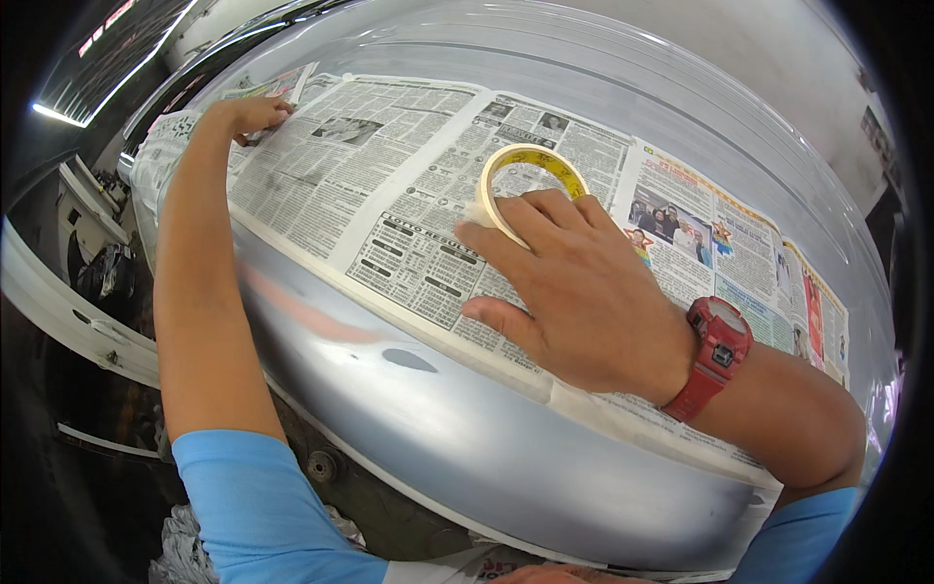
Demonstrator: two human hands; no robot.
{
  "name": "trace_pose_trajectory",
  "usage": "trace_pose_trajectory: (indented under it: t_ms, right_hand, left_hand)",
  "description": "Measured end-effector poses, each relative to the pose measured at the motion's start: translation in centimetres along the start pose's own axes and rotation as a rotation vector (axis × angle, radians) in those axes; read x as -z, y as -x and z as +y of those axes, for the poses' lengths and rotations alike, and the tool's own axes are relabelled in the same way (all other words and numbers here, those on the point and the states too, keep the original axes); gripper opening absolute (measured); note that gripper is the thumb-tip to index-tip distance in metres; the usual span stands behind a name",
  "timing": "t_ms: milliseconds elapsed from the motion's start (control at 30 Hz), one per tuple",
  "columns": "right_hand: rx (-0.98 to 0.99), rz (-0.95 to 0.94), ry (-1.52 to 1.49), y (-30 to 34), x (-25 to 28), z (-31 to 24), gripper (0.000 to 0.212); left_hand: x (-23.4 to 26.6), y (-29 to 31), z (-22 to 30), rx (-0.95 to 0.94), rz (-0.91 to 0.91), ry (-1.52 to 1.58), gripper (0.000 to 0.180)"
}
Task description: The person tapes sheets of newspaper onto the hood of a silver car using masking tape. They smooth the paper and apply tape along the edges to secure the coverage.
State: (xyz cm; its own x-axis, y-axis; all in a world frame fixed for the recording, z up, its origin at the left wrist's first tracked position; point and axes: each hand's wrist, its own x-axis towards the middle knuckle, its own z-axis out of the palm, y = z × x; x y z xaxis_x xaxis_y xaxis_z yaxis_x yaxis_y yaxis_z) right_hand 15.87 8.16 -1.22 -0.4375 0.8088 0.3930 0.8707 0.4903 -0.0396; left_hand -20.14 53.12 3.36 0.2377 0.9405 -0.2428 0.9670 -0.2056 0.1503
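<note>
At the far left, my left hand (255,116) has its fingers bent together at the edge of the newspaper (321,156). Its fingertips are small and partly hidden. My right hand (593,292) lies over the newspaper nearer the middle, thumb and index finger stretched out. A tilted roll of masking tape (486,185), cream outside and yellow inside, sits against it. The other fingers bend into the ring, and their tips are out of sight. Beneath the sheets is a curved, shiny silver-grey car panel (467,399).
Along the sheets' near edge runs a pale strip (389,313). The bare near side of the panel shows a pinkish patch (302,307) and a dark grey spot (410,360). White vehicle parts (92,195) stand at the left. Crumpled plastic (185,545) lies below.
</note>
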Motion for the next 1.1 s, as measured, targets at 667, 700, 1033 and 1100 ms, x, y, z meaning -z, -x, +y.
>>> trace_pose_trajectory:
  t_ms: [667,700,1033,1100]
  right_hand:
    - [0.035,0.086,0.008,0.2,-0.5,0.3,0.052]
    - [0.014,0.056,-0.003,0.2,-0.6,0.4,0.053]
    - [0.005,0.014,-0.029,0.0,-0.2,0.3,0.057]
    - [0.002,0.007,-0.019,0.1,-0.2,0.3,0.057]
  left_hand:
    - [-0.9,-0.9,-4.2,-0.228,0.213,-0.174,0.052]
    - [-1.3,-0.9,-2.8,-0.187,0.171,-0.082,0.051]
    - [-0.4,1.1,-0.5,0.019,0.034,0.192,0.054]
    - [-0.4,1.9,1.1,0.075,0.067,0.195,0.051]
